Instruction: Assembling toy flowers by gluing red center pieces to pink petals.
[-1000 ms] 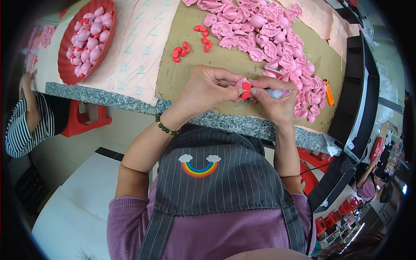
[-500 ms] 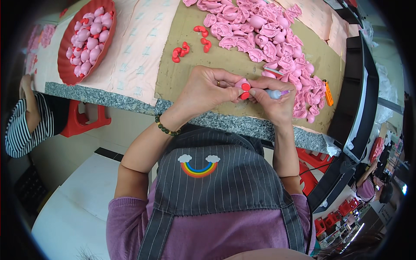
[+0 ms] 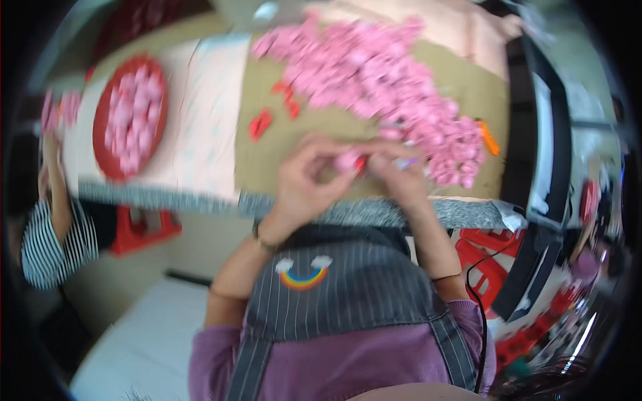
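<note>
My left hand (image 3: 304, 180) pinches a small rounded pink piece (image 3: 347, 160) between thumb and fingers, above the brown board near the table's front edge. Against its right side sits a small red piece (image 3: 361, 165), with the fingertips of my right hand (image 3: 400, 179) closed at it. Tucked in that same hand is a small pale squeeze bottle with a purple tip (image 3: 412, 162), pointing right. Motion blur hides the exact contact between the pieces. Loose red curved pieces (image 3: 260, 124) lie on the board (image 3: 267, 167) beyond my left hand.
Pink cup-like parts (image 3: 361, 63) are heaped across the board's far and right side. An orange cutter (image 3: 489, 138) lies right of them. At left stands a red bowl (image 3: 100, 140) of round pink pieces. Another person's striped sleeve (image 3: 57, 234) shows far left; red stools (image 3: 144, 230) stand below.
My view has shifted and blurred, so the table sits lower. Both hands stay together; the pink piece has turned, showing more pink at the left and less of the red.
</note>
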A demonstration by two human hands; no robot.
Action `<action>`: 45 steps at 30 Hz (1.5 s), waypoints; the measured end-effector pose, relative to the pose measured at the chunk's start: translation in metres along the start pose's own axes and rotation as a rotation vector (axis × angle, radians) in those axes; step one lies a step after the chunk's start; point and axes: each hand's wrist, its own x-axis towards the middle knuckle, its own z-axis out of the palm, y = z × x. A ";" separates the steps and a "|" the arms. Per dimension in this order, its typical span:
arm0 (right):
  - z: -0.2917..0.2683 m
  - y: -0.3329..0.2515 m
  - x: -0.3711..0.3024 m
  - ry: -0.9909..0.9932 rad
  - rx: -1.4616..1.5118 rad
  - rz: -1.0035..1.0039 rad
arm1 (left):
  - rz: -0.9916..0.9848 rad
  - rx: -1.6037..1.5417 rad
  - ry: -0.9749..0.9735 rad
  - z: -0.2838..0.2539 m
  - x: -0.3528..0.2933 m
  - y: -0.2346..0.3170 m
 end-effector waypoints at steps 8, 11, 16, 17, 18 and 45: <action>0.012 0.030 0.012 -0.006 -0.320 -0.519 | 0.159 0.631 -0.104 -0.013 -0.010 0.004; 0.011 0.027 0.006 -0.037 -0.347 -0.504 | -0.103 0.253 0.057 -0.010 -0.014 -0.004; 0.012 0.032 0.007 0.054 -0.309 -0.522 | -0.107 0.303 0.006 -0.021 -0.007 -0.014; 0.013 0.034 0.009 0.055 -0.307 -0.522 | -0.108 0.305 0.005 -0.023 -0.005 -0.014; 0.013 0.037 0.012 0.058 -0.285 -0.526 | -0.096 0.314 0.003 -0.024 -0.005 -0.015; 0.014 0.014 0.003 0.026 -0.128 -0.249 | 0.168 0.496 0.045 0.001 -0.001 -0.009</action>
